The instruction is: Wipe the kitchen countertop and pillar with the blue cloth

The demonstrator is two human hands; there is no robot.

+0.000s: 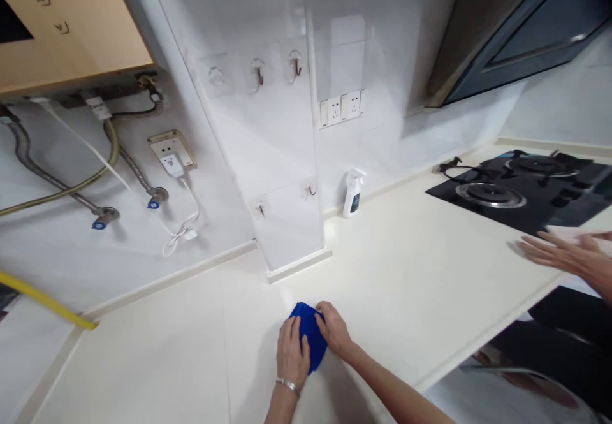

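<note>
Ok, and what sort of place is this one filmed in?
A kitchen, quite likely a home one: a built-in gas hob is set in the pale countertop, what looks like a range hood hangs above, and a probable water heater is mounted on the wall.

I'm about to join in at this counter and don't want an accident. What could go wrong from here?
The white spray bottle stands upright near the wall; a wide sweep of the blue cloth, with the left hand and right hand on it, might tip the bottle. Another person's hand reaches in at the right, near the black stove, so the two people could bump if they move toward each other.
</note>
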